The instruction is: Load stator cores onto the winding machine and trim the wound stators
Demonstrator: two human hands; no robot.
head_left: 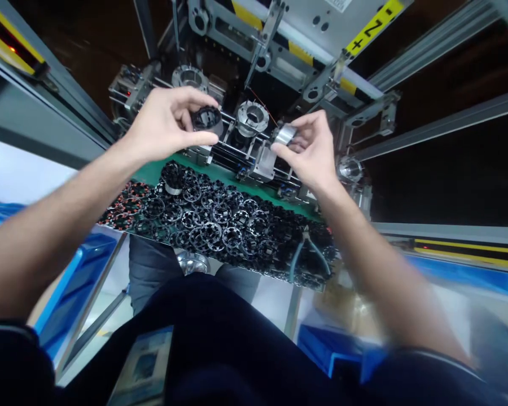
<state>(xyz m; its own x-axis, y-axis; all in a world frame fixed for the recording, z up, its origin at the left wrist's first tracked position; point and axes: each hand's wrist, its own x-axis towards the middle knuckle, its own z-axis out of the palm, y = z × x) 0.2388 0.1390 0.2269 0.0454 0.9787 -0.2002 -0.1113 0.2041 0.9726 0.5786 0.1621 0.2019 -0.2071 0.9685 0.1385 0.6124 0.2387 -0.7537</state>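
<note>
My left hand [163, 121] is raised over the bench and pinches a black ring-shaped stator core [207, 119] between thumb and fingers. My right hand [313, 149] is closed round a shiny silver metal sleeve [284, 134] beside it. Both hands hover in front of a machine's round silver fixtures [253, 117]. Below them a green bench top [152, 172] carries a dense spread of several black stator cores [220, 220].
Pliers with blue-grey handles [307, 254] lie on the cores at the right. Aluminium frame rails [440, 127] and a yellow-marked machine head [370, 25] stand behind. Blue bins [74, 282] sit low left and right. A silver bowl-like part [193, 263] lies under the bench edge.
</note>
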